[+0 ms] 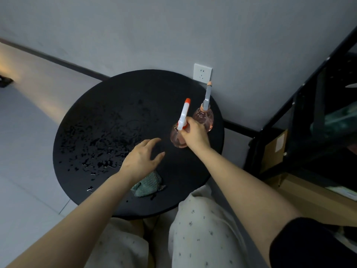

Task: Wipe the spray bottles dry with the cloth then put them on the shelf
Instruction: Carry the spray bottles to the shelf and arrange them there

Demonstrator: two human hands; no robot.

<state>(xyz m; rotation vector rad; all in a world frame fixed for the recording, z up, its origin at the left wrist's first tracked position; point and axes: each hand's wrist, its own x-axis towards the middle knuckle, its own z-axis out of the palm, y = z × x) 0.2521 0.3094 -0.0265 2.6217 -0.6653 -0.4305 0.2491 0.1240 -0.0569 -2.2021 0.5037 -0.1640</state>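
Observation:
Two clear pink spray bottles stand on the right side of a round black table (96, 105). My right hand (195, 133) grips the nearer spray bottle (176, 139) at its neck, below the white sprayer with an orange tip. The farther spray bottle (203, 115) stands untouched behind it, close to the wall. My left hand (142, 158) hovers with its fingers spread above the table, holding nothing. A crumpled green cloth (148, 185) lies on the table just under my left wrist, partly hidden by it.
Water droplets (100, 144) cover the table's left half. A black metal shelf (309, 105) stands to the right, with a cardboard box (274, 149) low inside it. A white wall socket (202, 72) sits behind the table. My knees are under the table's near edge.

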